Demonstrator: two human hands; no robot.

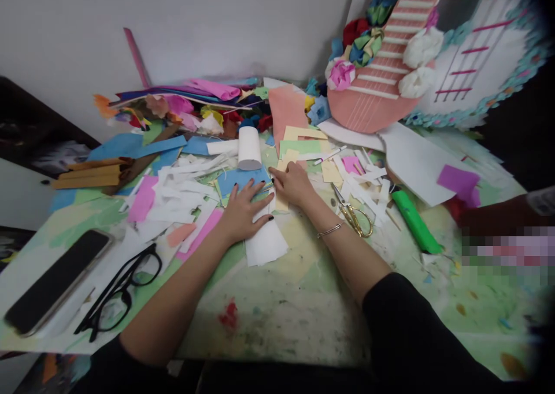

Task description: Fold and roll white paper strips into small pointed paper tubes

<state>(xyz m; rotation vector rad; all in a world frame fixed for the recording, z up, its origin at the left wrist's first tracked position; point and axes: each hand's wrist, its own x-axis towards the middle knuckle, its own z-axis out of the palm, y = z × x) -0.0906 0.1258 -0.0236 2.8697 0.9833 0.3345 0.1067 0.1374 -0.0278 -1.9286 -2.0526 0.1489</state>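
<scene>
the left hand (248, 210) lies palm down with its fingers spread apart, and they rest on a blue sheet (240, 175) and on white papers (265, 246), which come out below the palm toward the person. the right hand (295, 184) is half curled, with the index finger stretched and the thumb close under it; these fingertips are at the right edge of the blue sheet, but i cannot tell if they are pinching something. so the blue sheet is in the middle of the table (281, 319), just in front of both hands. directly behind it stands a white roll (249, 150), upright. to the left there is a loose heap of white strips (184, 186), with pink paper (143, 199) at its side. to the right of the right hand lie scissors (356, 216) with golden handles, spread a little, and farther is a green roll (416, 223). near the left front corner are a dark phone (58, 281) and black glasses (124, 293), one beside the other. at the back, a guitar-shaped decoration (373, 108) leans with paper flowers (340, 73) on it. another person's arm (498, 215) reaches in from the right edge.
</scene>
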